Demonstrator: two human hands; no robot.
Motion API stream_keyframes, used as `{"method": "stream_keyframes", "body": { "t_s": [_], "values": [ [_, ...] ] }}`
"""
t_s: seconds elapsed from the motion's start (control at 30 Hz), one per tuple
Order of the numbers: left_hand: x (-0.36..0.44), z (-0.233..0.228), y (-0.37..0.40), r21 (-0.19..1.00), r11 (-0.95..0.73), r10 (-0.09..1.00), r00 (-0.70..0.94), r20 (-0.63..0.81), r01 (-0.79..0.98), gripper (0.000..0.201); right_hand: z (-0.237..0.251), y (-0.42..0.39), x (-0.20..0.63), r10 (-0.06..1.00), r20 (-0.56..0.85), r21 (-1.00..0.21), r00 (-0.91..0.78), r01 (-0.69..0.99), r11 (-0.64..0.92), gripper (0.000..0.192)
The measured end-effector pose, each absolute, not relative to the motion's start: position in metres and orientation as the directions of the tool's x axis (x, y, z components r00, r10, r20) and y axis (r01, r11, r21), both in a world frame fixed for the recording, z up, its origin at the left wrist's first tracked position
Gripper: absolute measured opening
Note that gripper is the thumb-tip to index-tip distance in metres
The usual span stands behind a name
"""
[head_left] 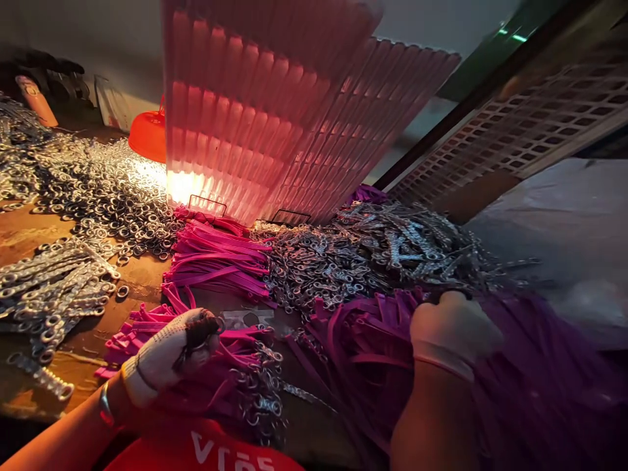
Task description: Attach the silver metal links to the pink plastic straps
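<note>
My left hand (171, 356), in a white dotted glove with dark wrapping on the fingers, is curled closed above a bundle of magenta straps (142, 327). A small metal ring shows by its fingertips; what they hold is hard to make out. Metal ring-ended pieces (265, 386) hang at the bundle's right end. My right hand (454, 330), also gloved, is closed over a heap of purple straps (363, 333); its fingertips are hidden and the area is blurred.
Behind lie a neat magenta strap bundle (216, 258) and piles of metal pieces (318, 268). Ring-ended metal strips (59, 288) lie at left. A red lamp (148, 135) glows beside upright ribbed clear panels (255, 98). A white perforated rack (530, 124) and plastic sheeting (569, 229) stand right.
</note>
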State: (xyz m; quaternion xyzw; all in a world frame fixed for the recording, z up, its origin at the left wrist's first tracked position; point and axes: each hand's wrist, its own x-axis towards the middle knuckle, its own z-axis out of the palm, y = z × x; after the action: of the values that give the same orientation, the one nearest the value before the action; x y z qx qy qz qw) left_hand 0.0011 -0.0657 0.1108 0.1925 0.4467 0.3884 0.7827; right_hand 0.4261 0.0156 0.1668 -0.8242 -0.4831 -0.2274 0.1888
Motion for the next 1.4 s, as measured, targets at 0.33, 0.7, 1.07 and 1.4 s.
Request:
{"method": "stream_keyframes", "body": {
  "t_s": [0.33, 0.7, 1.07, 1.4],
  "values": [
    [0.032, 0.112, -0.058, 0.806, 0.549, 0.803, 0.407, -0.436, -0.220, 0.035, 0.110, 0.053, 0.309, 0.994, 0.095, 0.198, -0.055, 0.980, 0.035, 0.032],
    [0.020, 0.114, -0.060, 0.933, 0.361, 0.888, 0.311, -0.337, -0.018, 0.034, 0.112, 0.089, 0.302, 0.989, -0.146, 0.244, 0.035, 0.970, 0.001, 0.029],
    [0.019, 0.113, -0.071, 0.931, 0.365, 0.876, 0.341, -0.341, -0.007, 0.047, 0.117, -0.040, 0.245, 0.965, 0.078, -0.830, -0.251, 0.519, 0.202, 0.037],
    [0.017, 0.111, -0.089, 0.972, 0.235, 0.874, 0.437, -0.213, 0.003, 0.011, 0.139, -0.079, 0.208, 0.849, -0.092, -0.786, -0.520, 0.562, 0.259, 0.021]
  ]
}}
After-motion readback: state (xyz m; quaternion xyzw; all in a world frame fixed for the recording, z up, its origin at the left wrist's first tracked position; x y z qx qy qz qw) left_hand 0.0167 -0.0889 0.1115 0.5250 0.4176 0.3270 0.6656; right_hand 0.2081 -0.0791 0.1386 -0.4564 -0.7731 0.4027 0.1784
